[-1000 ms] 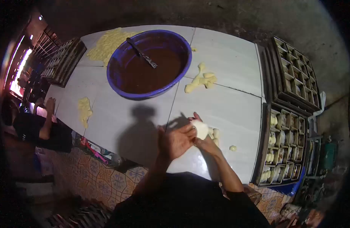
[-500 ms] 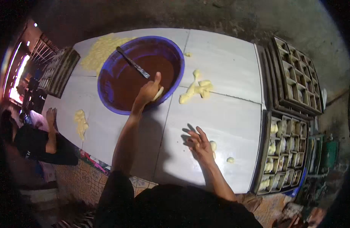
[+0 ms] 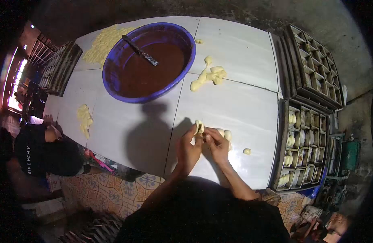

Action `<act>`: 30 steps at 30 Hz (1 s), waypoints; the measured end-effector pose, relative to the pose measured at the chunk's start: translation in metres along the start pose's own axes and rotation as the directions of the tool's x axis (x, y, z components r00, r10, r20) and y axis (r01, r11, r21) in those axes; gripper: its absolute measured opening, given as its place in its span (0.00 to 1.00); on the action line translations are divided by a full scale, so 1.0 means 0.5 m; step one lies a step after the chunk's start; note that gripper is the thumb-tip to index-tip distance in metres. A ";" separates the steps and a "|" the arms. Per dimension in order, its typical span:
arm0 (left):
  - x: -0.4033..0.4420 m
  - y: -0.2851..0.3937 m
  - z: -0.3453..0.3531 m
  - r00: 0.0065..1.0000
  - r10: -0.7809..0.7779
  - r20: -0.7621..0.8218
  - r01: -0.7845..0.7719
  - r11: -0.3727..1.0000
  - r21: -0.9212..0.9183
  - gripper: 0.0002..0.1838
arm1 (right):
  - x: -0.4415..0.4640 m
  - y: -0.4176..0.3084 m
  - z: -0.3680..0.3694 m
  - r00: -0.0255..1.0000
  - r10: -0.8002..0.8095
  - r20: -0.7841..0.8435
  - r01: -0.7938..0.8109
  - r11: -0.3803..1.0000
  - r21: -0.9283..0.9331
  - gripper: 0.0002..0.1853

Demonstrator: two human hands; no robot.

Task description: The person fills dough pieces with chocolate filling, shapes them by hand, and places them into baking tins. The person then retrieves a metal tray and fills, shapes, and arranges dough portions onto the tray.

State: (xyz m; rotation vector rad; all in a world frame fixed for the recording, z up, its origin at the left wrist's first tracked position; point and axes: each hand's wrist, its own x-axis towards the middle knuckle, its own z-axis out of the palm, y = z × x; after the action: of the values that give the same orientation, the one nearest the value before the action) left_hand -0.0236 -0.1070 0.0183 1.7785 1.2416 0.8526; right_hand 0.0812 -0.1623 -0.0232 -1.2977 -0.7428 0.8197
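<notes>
Close together over the front of the white table, my two hands work on a small piece of pale yellow dough (image 3: 199, 126). My left hand (image 3: 187, 150) grips it between thumb and fingers. With the fingertips of my right hand (image 3: 217, 146) I pinch its near edge; part of the dough is hidden behind the fingers. Shaped dough pieces (image 3: 227, 135) lie just beyond my right hand, and a small dough ball (image 3: 246, 151) sits farther right. Ahead stands a purple basin (image 3: 148, 97) of brown filling (image 3: 154, 69), with a dark-handled utensil (image 3: 140, 50) in it.
Loose dough lumps (image 3: 208, 76) lie beyond my hands, more dough (image 3: 85, 120) at left and a spread mass (image 3: 107, 42) behind the basin. Right stand divided baking tins (image 3: 304, 150), some holding dough, and stacked tins (image 3: 316, 73). A co-worker (image 3: 45, 152) is at the left edge.
My left hand has come from above the basin, dough in it, down to my right hand. My right hand's spread fingers have closed on the dough. The view has shifted slightly.
</notes>
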 end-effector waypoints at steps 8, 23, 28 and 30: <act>-0.062 -0.004 -0.015 0.973 -0.020 0.230 0.058 0.985 -0.160 0.10 | -0.054 -0.074 -0.069 0.988 0.083 0.133 -0.047 0.965 -0.258 0.15; -0.137 0.010 -0.032 0.921 0.121 0.370 0.093 0.854 -0.512 0.13 | -0.089 -0.045 -0.128 0.966 -0.120 0.230 0.110 0.992 0.053 0.07; -0.127 -0.014 -0.018 0.929 0.223 0.297 -0.047 0.864 -0.501 0.07 | -0.103 -0.076 -0.111 0.975 -0.150 0.161 0.189 0.948 -0.258 0.09; -0.131 -0.047 0.002 0.934 0.143 0.326 0.061 0.839 -0.541 0.06 | -0.108 -0.110 -0.094 0.914 -0.258 0.314 0.363 0.866 -0.345 0.09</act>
State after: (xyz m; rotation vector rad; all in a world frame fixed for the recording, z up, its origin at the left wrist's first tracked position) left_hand -0.0521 -0.1648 -0.0083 1.4080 0.6355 0.7672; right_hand 0.0985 -0.2371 0.0243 -1.3879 -1.3497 0.5909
